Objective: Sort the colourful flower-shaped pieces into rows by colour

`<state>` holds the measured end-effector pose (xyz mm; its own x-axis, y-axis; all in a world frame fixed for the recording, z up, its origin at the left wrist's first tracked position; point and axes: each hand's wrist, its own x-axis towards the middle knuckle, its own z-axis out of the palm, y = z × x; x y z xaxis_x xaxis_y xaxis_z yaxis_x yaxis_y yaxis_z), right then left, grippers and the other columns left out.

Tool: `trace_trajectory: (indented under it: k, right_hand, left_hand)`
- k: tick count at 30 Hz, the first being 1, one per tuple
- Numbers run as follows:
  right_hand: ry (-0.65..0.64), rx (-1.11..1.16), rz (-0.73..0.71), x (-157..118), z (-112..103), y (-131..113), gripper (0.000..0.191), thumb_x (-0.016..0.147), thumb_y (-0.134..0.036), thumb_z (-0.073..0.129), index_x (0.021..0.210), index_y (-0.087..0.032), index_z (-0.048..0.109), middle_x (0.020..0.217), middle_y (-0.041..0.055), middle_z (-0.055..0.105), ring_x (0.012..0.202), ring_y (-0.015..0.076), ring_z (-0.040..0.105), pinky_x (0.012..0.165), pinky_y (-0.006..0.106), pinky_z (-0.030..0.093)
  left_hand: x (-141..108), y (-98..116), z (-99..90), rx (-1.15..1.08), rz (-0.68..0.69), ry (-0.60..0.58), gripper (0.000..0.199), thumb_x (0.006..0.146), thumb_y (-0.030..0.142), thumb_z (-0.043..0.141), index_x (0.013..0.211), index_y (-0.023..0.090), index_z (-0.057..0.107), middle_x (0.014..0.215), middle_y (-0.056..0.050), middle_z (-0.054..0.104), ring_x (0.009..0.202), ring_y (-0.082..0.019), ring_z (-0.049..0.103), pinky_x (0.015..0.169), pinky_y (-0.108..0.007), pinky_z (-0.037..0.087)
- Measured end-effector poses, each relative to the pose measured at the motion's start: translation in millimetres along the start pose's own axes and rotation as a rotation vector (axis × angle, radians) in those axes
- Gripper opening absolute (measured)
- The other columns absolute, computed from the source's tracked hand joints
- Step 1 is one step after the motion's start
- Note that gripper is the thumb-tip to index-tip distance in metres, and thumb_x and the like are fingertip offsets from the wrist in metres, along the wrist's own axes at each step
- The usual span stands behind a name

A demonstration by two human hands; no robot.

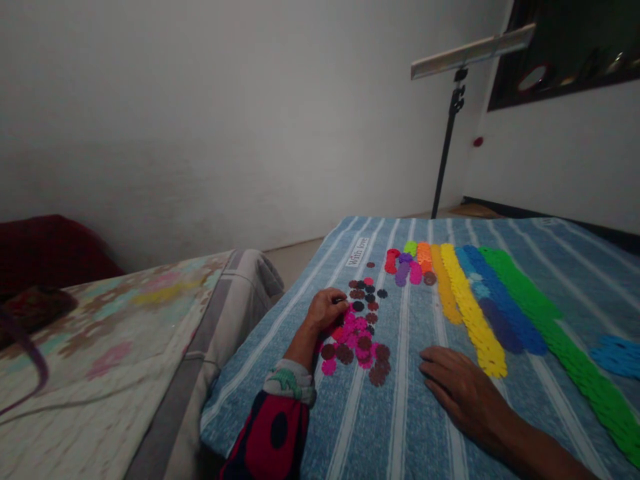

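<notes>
My left hand [326, 311] is at the upper left edge of a loose pile of pink discs [356, 325], brown discs [380, 371] and black discs [370, 290]. Its fingers are pinched round a small dark disc, seen at the fingertips. My right hand [457, 383] lies palm down on the blue striped cloth [375, 427], right of the pile, fingers stretched out and nothing in them. Beyond it run rows of overlapping flower-shaped discs: a yellow row [473, 310], a blue row [510, 303] and a long green row [570, 353].
Short red, purple, pink and orange stacks [424, 255] lie toward the cloth's far side. Light blue discs [617, 353] are at the far right. A bed with a floral cover [125, 320] stands at the left. Behind the table rises a black stand [447, 147].
</notes>
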<state>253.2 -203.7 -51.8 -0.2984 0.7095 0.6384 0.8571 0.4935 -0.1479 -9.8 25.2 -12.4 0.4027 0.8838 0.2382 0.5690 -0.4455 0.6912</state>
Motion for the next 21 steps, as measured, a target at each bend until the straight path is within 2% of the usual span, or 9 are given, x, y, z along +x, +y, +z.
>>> trace_trajectory:
  k: [3,8,11,14,17,21]
  right_hand:
    - [-0.003,0.004,-0.002,0,0,0,0.024,0.091,-0.011,0.047,0.100,-0.021,0.067,0.106,0.0102,0.073,0.100,0.0231,0.069,0.086,0.041,0.058]
    - [-0.008,-0.009,0.003,0,1,1,0.025,0.090,-0.011,0.047,0.100,-0.020,0.068,0.107,0.0109,0.073,0.101,0.0239,0.069,0.086,0.041,0.059]
    - [-0.014,-0.003,0.015,-2,1,1,0.024,0.090,-0.012,0.048,0.100,-0.020,0.069,0.107,0.0105,0.073,0.101,0.0237,0.069,0.086,0.041,0.058]
    - [-0.009,0.000,0.024,-3,2,2,0.025,0.091,-0.013,0.048,0.101,-0.021,0.070,0.107,0.0102,0.073,0.102,0.0235,0.069,0.087,0.041,0.058]
    - [-0.010,-0.006,0.017,-4,3,3,0.026,0.091,-0.013,0.047,0.102,-0.021,0.070,0.108,0.0100,0.073,0.102,0.0235,0.069,0.087,0.041,0.058]
    - [-0.015,-0.015,0.002,-4,3,4,0.026,0.091,-0.013,0.048,0.102,-0.021,0.069,0.108,0.0096,0.074,0.102,0.0237,0.069,0.086,0.042,0.059]
  left_hand:
    - [-1,9,-1.6,0.129,0.146,-0.067,0.022,0.069,0.030,0.072,0.085,0.017,0.078,0.103,-0.009,0.074,0.100,-0.024,0.067,0.095,-0.037,0.049]
    - [-4,21,11.3,0.318,0.210,-0.072,0.019,0.072,0.024,0.071,0.088,0.022,0.079,0.114,-0.008,0.073,0.108,-0.027,0.064,0.101,-0.042,0.046]
    - [-3,23,22.0,0.313,0.262,-0.052,0.020,0.074,0.021,0.070,0.092,0.023,0.079,0.115,-0.008,0.073,0.110,-0.027,0.063,0.101,-0.043,0.046]
    - [-1,20,22.9,0.246,0.302,-0.064,0.024,0.075,0.021,0.069,0.096,0.023,0.079,0.114,-0.007,0.074,0.111,-0.026,0.063,0.103,-0.043,0.045]
    - [0,14,11.9,0.199,0.246,-0.037,0.029,0.077,0.021,0.064,0.103,0.023,0.078,0.108,-0.006,0.076,0.106,-0.023,0.065,0.104,-0.040,0.044]
    - [0,6,-3.3,0.198,0.036,0.068,0.026,0.078,0.023,0.060,0.096,0.018,0.079,0.098,-0.008,0.076,0.094,-0.022,0.067,0.095,-0.036,0.050]
